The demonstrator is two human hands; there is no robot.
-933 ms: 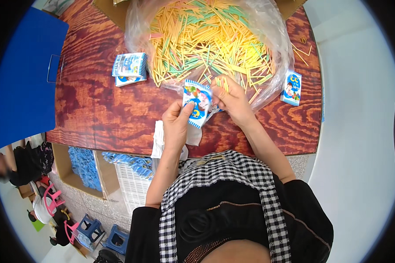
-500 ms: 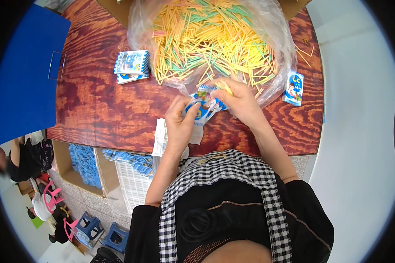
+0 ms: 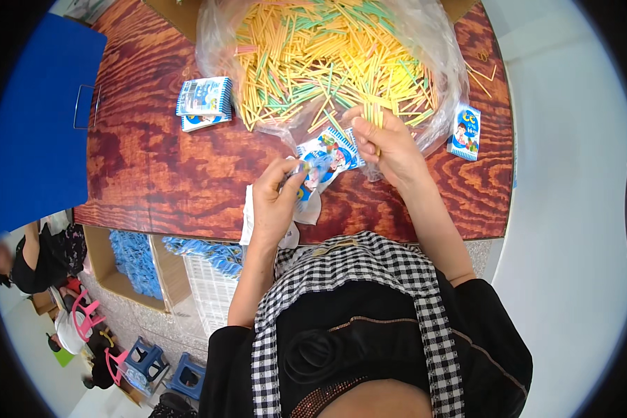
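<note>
Between the two hands sits a small blue-and-white printed plastic pouch, its lower end pinched in the left hand with thumb and fingers closed narrow around it. The right hand is just beyond the pouch's far corner, fingers curled tight on a little bundle of thin yellow sticks picked from the big clear plastic bag of yellow and green sticks right past its knuckles. Can't quite tell if the pouch mouth is open, it's blurry. To do this well I'd square the stick ends first, keep the pouch mouth spread with the left thumb, and slide them in straight.
</note>
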